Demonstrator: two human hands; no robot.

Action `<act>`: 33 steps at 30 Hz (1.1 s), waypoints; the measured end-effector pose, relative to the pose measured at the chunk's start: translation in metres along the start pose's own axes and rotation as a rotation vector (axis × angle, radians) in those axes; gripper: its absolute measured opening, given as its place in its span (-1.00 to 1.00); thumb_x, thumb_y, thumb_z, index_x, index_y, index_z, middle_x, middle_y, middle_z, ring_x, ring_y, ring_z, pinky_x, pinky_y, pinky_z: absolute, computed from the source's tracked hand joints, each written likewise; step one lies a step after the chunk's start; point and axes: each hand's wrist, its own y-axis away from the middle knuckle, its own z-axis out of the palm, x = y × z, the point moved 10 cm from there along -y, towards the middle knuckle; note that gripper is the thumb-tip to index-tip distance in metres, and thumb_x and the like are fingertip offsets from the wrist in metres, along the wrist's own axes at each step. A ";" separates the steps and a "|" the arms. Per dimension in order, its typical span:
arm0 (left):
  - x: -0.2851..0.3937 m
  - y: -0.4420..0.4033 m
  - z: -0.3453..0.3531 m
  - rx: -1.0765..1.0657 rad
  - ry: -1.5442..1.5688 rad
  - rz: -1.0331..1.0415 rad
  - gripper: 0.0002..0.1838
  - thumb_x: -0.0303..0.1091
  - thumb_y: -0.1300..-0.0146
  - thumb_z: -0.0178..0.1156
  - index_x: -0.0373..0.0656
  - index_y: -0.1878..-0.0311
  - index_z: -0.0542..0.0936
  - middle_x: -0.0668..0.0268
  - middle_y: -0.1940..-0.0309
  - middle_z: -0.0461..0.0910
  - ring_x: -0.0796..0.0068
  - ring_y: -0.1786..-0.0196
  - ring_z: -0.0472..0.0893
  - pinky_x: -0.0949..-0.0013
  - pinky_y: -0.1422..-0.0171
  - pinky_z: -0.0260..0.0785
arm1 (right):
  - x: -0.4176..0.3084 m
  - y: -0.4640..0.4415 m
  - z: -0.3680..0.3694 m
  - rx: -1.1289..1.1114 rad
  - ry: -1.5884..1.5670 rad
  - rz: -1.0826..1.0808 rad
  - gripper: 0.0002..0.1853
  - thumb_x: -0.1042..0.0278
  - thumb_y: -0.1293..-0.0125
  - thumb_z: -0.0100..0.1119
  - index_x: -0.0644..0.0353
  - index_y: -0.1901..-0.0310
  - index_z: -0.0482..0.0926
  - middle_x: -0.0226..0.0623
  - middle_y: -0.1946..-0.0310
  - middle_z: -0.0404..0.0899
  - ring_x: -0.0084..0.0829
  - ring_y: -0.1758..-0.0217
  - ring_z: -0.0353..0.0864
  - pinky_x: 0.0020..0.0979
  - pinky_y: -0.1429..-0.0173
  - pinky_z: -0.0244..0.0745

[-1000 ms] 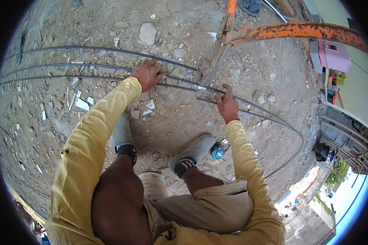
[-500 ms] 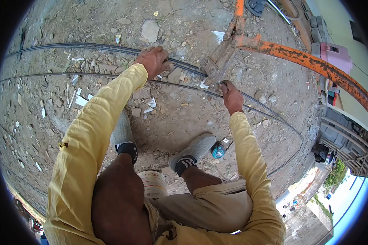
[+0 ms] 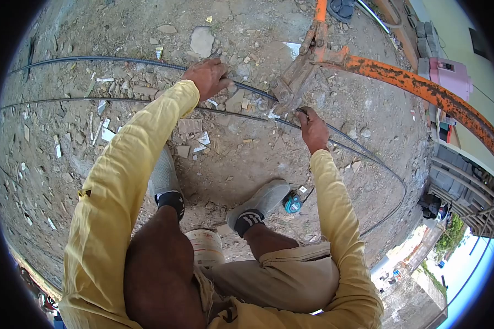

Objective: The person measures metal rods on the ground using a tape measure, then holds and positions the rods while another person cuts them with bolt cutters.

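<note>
My left hand (image 3: 206, 79) is closed around dark steel rods (image 3: 121, 59) that run in from the left and lie close together, so I cannot tell how many there are. Their right ends reach the worn metal jaws (image 3: 292, 90) of a bolt cutter with rusty orange handles (image 3: 417, 82). Just below the jaws, my right hand (image 3: 314, 130) has its fingers curled on a dark rod (image 3: 357, 145) that bends round to the right. A thinner rod (image 3: 236, 114) lies lower on the ground, passing toward my right hand.
A teal tape measure (image 3: 292, 203) lies beside my right shoe (image 3: 260, 203). A white bucket (image 3: 205, 247) is between my legs. Stones and broken tile pieces (image 3: 108, 134) litter the dirt. A pink object (image 3: 450, 77) stands near the wall at right.
The rods in my left hand, spread apart earlier, now lie tightly together. My right hand has shifted very slightly right. The cutter has not moved.
</note>
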 end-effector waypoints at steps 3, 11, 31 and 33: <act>-0.001 0.001 0.000 0.005 0.013 0.005 -0.64 -0.06 -0.30 0.19 -0.20 0.13 0.56 0.13 0.09 0.51 0.05 -0.05 0.54 0.06 -0.18 0.38 | 0.003 0.001 0.004 0.032 -0.074 0.003 -0.62 -0.07 -0.33 0.13 -0.05 -0.05 0.57 -0.05 0.20 0.68 0.05 0.05 0.62 -0.08 -0.05 0.48; -0.002 0.002 -0.001 0.002 0.026 0.005 -0.65 -0.06 -0.29 0.19 -0.20 0.13 0.55 0.13 0.09 0.51 0.03 -0.05 0.54 0.06 -0.17 0.38 | -0.006 0.029 0.002 0.167 -0.211 -0.093 -0.56 0.14 -0.28 0.23 0.09 -0.13 0.45 -0.20 0.36 0.63 -0.06 0.11 0.54 -0.10 -0.10 0.41; -0.005 0.012 -0.013 0.069 -0.043 -0.007 -0.56 0.01 -0.23 0.25 -0.11 -0.01 0.55 0.15 0.00 0.50 0.07 -0.19 0.45 0.04 -0.30 0.27 | -0.018 0.056 0.026 0.159 -0.078 -0.277 -0.65 0.11 -0.23 0.28 0.21 0.10 0.56 -0.08 0.11 0.56 0.02 -0.04 0.43 -0.08 -0.20 0.30; -0.007 0.014 -0.014 0.101 -0.059 0.005 -0.52 0.04 -0.22 0.25 -0.09 -0.06 0.53 0.15 -0.02 0.49 0.07 -0.20 0.44 0.04 -0.31 0.25 | -0.016 0.055 0.026 0.151 -0.088 -0.262 -0.65 0.12 -0.23 0.28 0.21 0.10 0.57 -0.08 0.11 0.56 0.02 -0.04 0.43 -0.08 -0.20 0.30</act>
